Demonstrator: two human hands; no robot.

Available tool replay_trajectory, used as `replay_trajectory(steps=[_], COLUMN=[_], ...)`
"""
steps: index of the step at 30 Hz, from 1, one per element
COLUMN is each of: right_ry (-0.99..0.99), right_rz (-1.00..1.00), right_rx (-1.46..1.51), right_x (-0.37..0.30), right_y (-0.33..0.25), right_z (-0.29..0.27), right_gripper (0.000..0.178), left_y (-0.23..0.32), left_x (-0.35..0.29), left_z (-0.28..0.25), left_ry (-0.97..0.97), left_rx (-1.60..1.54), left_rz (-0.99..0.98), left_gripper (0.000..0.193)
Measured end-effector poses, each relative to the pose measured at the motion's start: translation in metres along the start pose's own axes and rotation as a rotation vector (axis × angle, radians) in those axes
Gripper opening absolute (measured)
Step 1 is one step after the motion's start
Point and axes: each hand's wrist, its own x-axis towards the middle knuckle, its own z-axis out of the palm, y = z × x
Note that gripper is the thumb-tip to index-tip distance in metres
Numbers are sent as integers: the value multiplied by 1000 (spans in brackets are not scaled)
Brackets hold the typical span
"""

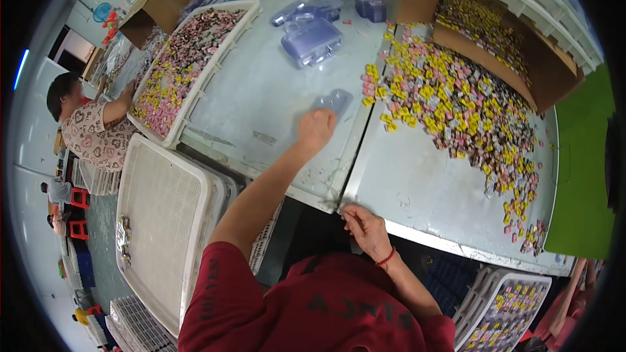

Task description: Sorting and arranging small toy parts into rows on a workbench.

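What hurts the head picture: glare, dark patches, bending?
Head view: straight edges bend toward a black rim, as on the stacked white tray; a strip light shines bright at far left; it is dark beneath the table; the clear case at the left hand partly blends into the tabletop.

On the counter (251, 101), a tray (216, 73) of small pieces (182, 62) lies left, plastic cases (313, 40) lie at the far middle with a single case (339, 100) nearer, at the left hand (316, 130), and a loose heap (450, 91) spreads right, before a cardboard box (551, 60), while stacked mesh trays (166, 202) stand near-left.
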Motion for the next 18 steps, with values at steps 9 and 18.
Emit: replay_trajectory(steps=[9,18], right_ry=[117,162], right_rz=[84,125], right_rx=[-110,6], right_x=[48,53], right_y=[0,2], right_z=[-21,-13], right_gripper=[15,12], left_y=[22,-75], left_x=[61,191], left_z=[-52,-50], left_ry=[-148,-109], left_rx=[-137,338], left_rz=[-27,27], left_gripper=[42,94])
